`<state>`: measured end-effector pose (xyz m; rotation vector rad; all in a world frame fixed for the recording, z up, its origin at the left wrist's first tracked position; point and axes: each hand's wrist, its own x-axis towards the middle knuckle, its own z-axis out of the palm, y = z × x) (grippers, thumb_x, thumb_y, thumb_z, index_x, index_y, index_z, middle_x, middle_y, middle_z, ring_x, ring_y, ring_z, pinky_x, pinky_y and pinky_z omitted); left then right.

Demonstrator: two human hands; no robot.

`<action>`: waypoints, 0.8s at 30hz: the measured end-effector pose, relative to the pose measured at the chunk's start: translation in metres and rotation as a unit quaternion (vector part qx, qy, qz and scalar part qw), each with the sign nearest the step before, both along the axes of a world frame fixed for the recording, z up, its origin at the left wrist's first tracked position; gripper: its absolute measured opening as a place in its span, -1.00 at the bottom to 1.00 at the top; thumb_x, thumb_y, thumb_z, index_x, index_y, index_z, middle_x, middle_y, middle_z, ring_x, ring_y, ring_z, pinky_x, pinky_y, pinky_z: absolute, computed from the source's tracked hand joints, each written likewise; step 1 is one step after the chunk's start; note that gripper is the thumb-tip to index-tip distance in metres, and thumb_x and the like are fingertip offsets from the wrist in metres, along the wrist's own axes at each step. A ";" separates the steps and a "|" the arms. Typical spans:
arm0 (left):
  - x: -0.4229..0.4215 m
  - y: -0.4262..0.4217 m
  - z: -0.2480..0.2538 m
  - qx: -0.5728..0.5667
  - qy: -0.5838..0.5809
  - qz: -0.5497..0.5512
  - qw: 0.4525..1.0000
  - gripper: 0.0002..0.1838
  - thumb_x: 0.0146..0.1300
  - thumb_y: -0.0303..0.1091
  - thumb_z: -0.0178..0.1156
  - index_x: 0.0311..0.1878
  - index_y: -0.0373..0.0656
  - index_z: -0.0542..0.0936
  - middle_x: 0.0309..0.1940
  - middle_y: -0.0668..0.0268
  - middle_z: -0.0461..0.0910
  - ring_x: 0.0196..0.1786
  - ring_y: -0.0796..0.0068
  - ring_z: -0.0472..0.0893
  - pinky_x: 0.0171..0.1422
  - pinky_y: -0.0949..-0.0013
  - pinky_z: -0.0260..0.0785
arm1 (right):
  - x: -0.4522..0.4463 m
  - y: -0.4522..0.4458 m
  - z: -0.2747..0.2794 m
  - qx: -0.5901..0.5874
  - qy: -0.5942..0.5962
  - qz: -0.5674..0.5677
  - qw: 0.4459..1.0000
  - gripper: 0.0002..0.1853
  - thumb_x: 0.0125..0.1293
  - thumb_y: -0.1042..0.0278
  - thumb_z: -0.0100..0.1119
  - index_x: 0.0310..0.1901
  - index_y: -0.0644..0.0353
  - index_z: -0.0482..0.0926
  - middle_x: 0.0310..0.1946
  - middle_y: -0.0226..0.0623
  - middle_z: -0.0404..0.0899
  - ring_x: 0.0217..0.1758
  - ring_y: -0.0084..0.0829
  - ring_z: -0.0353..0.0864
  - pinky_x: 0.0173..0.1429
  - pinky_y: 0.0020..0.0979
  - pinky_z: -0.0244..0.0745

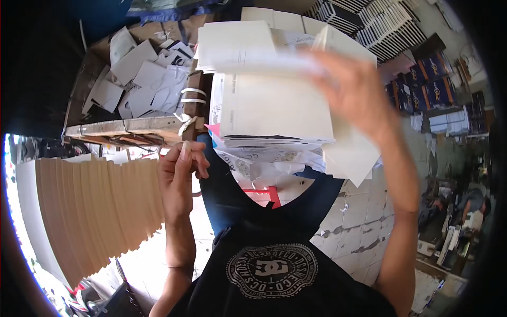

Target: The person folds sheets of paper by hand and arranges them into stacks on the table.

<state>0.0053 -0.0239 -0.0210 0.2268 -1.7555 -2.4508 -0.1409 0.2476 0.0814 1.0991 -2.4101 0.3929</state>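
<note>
My right hand (351,87), smeared by motion, is above the right side of the paper stack. Its fingers are closed on the end of a blurred white sheet (259,62), which stretches leftward over the pile. Below it lies a stack of cream sheets (277,105) with small print along the left edge. Left of that stack, near the corner of the wooden box, my left hand (183,164) is raised with its fingers curled and thumb against them. Whether it pinches something small does not show. Another cream stack (235,39) sits just behind the first.
A wooden box (127,126) with loose paper scraps stands at the left. Below it is a long row of brown paper bundles (100,206). Stacked books (385,26) and dark blue packs (430,79) are at the upper right. A person (473,201) is at the far right.
</note>
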 end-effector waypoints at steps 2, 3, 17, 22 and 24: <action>0.003 -0.012 -0.010 -0.008 -0.001 0.017 1.000 -0.69 0.46 -0.24 0.07 -0.10 -0.35 0.60 -0.50 0.31 0.53 -0.47 0.62 0.47 -0.35 0.53 0.27 | -0.046 -0.018 0.031 0.022 0.084 -0.041 0.995 -0.72 0.29 0.25 0.27 -0.04 0.20 0.64 -0.25 -0.09 0.69 -0.32 -0.09 0.70 -0.22 -0.29 0.60; 0.005 -0.016 -0.016 -0.016 -0.010 0.026 1.000 -0.70 0.46 -0.26 0.07 -0.10 -0.35 0.60 -0.50 0.31 0.53 -0.47 0.62 0.46 -0.34 0.53 0.27 | -0.067 -0.028 0.029 0.010 0.104 -0.039 0.994 -0.74 0.33 0.23 0.22 -0.05 0.17 0.64 -0.27 -0.14 0.71 -0.34 -0.16 0.71 -0.23 -0.35 0.61; 0.025 -0.045 -0.033 -0.086 -0.130 0.130 0.979 -0.76 0.47 -0.27 0.06 -0.20 -0.25 0.58 -0.51 0.43 0.49 -0.43 0.68 0.44 -0.29 0.58 0.27 | -0.139 0.001 -0.032 -0.110 -0.159 0.050 0.980 -0.72 0.36 0.23 0.22 -0.01 0.22 0.65 -0.12 -0.21 0.71 -0.03 -0.41 0.67 0.09 -0.40 0.51; 0.024 -0.037 -0.039 -0.077 -0.062 0.093 0.991 -0.77 0.48 -0.26 0.05 -0.18 -0.23 0.56 -0.50 0.46 0.47 -0.42 0.71 0.39 -0.26 0.61 0.23 | 0.003 0.184 -0.086 -0.107 -0.125 -0.255 0.953 -0.47 0.22 0.07 0.37 0.05 0.35 0.57 -0.05 -0.03 0.66 0.07 -0.21 0.64 0.14 -0.29 0.49; 0.019 -0.028 -0.033 -0.104 -0.053 0.061 0.991 -0.77 0.45 -0.26 0.07 -0.19 -0.24 0.57 -0.49 0.46 0.46 -0.42 0.71 0.39 -0.26 0.58 0.24 | 0.057 0.244 -0.143 -0.012 -0.097 -0.391 0.915 -0.45 0.11 0.12 0.48 0.07 0.25 0.58 -0.01 -0.16 0.64 0.08 -0.21 0.60 0.18 -0.34 0.45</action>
